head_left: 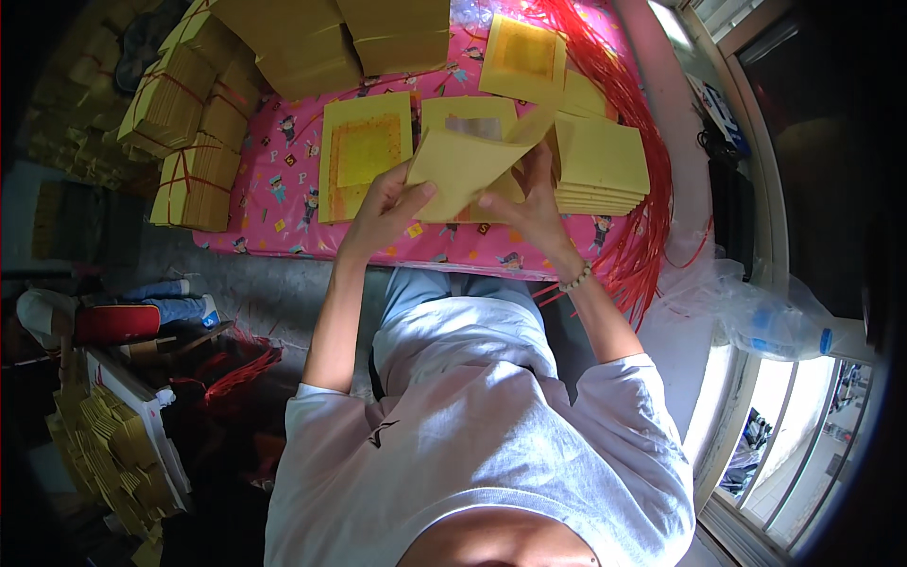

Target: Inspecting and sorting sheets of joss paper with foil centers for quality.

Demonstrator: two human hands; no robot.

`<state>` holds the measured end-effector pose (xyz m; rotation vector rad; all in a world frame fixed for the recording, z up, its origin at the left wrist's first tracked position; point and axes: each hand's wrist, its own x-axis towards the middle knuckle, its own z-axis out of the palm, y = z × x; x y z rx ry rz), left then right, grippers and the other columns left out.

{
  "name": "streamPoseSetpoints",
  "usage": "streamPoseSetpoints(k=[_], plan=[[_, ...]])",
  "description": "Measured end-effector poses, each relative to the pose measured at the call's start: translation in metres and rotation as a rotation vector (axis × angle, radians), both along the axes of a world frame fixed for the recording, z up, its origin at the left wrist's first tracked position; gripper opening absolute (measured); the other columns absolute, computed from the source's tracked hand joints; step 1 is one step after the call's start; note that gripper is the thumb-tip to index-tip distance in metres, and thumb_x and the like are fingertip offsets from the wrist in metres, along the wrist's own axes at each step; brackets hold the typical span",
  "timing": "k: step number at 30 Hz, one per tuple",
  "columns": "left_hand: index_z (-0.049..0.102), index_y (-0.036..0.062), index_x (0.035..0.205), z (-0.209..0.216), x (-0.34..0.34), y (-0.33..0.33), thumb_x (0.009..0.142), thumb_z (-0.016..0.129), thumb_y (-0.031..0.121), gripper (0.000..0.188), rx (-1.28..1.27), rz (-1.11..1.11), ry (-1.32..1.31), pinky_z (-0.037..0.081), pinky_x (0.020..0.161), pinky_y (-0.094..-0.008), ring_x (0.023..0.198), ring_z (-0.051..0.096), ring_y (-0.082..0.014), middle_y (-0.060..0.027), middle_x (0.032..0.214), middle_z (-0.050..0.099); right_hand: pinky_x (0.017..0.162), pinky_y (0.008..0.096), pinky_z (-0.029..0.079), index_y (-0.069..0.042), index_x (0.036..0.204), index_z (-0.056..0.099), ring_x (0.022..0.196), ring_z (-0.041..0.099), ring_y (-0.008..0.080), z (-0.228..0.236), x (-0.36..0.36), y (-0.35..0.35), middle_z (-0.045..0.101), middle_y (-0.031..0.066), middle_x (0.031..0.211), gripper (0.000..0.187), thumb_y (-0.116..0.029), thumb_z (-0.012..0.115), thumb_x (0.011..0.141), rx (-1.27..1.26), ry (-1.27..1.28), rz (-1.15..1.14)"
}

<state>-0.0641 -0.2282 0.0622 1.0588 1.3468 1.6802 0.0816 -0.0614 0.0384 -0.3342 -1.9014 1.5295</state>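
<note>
A curved piece of yellow paper (463,170), perhaps more than one sheet, is held up over the table. My left hand (389,210) pinches its lower left edge, thumb in front. My right hand (531,206), with a beaded bracelet on the wrist, grips its right side, fingers partly behind it. Behind the held paper lies yellow paper with a silvery rectangle (475,126), partly covered. To the left lies yellow paper with an orange-bordered square (368,156). A stack of yellow paper (605,170) sits just right of my right hand.
A pink patterned cloth (283,203) covers the table. Tied yellow paper bundles (198,180) stand at its left. Long red plastic strips (652,189) hang along the right edge, near a clear plastic bottle (779,331). Another person (179,307) is at the left.
</note>
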Motion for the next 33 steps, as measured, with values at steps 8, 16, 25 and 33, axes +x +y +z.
streamPoseSetpoints(k=[8,16,25,33], plan=[[0.048,0.0026,0.128,-0.021,0.005,0.008,0.093,0.054,0.016,0.037,-0.012,-0.175,-0.244,0.044,0.086,-0.0241,0.101,0.054,-0.0072,-0.0035,0.113,0.06,0.103,0.0353,0.035,-0.003,0.139,0.022,0.126,0.037,0.0191,0.0,0.006,-0.005,0.039,0.0107,0.135,0.092,-0.011,0.081,0.069,-0.29,0.042,0.345],[0.047,0.0016,0.107,-0.033,0.02,0.031,0.086,0.059,0.005,0.024,-0.024,0.348,0.382,0.043,0.089,-0.0285,0.103,0.054,-0.0167,-0.0085,0.107,0.055,0.09,0.0296,0.046,0.001,0.121,0.046,0.103,0.056,0.0146,-0.001,0.012,-0.006,0.059,0.0077,0.112,0.054,-0.005,0.074,0.075,-0.22,-0.065,0.185],[0.04,0.0007,0.116,-0.022,0.029,0.048,0.083,0.058,-0.002,0.038,0.125,0.241,0.219,0.041,0.093,-0.0302,0.104,0.053,-0.0174,-0.0117,0.108,0.054,0.089,0.0294,0.046,0.0,0.122,0.044,0.104,0.055,0.0141,0.005,0.013,-0.004,0.057,0.0081,0.115,0.056,-0.004,0.073,0.074,-0.163,-0.01,0.129],[0.044,0.0006,0.113,-0.059,0.029,0.058,0.084,0.055,-0.005,0.032,0.143,0.292,0.028,0.041,0.091,-0.0273,0.101,0.053,-0.0141,-0.008,0.105,0.054,0.09,0.0283,0.045,-0.001,0.124,0.041,0.105,0.054,0.0145,-0.017,0.003,-0.009,0.056,0.008,0.114,0.059,-0.002,0.073,0.074,-0.201,0.032,0.026]])
